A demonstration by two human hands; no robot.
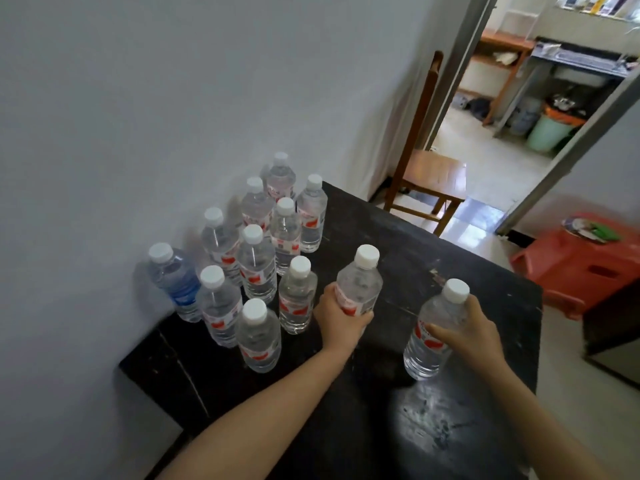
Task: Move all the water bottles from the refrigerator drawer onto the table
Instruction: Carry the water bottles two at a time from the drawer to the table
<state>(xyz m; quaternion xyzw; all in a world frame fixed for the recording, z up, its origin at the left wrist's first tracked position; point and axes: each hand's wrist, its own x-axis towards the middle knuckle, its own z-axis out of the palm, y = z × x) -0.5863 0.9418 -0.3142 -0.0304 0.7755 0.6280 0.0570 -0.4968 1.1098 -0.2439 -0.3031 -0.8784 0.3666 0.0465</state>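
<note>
The left hand [341, 320] curls round one bottle [360, 278], the right hand [467, 329] round a second bottle [429, 341], maybe to stand them by the other bottles [256, 265] on the table [415, 233].

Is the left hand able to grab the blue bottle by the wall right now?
Probably not yet. The left hand is full, gripping a bottle, and red-label bottles stand between it and the blue bottle.

Bottle labels [258, 279] blurry, print illegible.
</note>
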